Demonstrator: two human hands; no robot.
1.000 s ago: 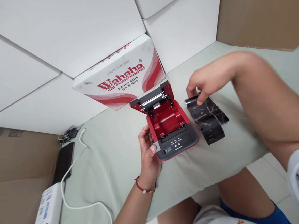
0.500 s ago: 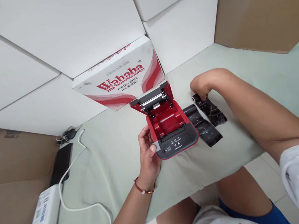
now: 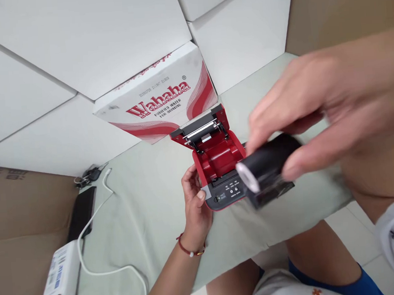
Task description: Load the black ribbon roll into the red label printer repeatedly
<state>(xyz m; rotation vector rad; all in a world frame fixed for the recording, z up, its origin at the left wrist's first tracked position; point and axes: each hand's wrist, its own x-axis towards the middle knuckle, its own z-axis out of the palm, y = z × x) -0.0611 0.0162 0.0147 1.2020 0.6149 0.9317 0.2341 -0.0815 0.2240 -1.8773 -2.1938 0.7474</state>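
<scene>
A small red and black label printer [image 3: 223,193] rests on the cloth with its lid [image 3: 200,129] raised, showing a bare red paper bay. My left hand [image 3: 195,195] grips its left front corner, the thumb pressed on a small grey tab there. My right hand [image 3: 302,108], blurred by motion, pinches a black paper roll [image 3: 272,158] with a white core between thumb and fingers. It holds the roll up close to the camera, over the printer's right side. The roll's loose end hangs below it, and the black strips behind are mostly hidden.
A white and red Wahaba-style water carton [image 3: 160,103] stands behind the printer against white boxes [image 3: 85,43]. At left on the green cloth [image 3: 128,224] lie a white cable [image 3: 91,274], a white device [image 3: 59,276], a black flat object [image 3: 82,214] and keys [image 3: 91,175].
My right hand has lifted the black roll off the cloth and brought it nearer the camera, leftward toward the printer. My left hand and the printer have stayed put.
</scene>
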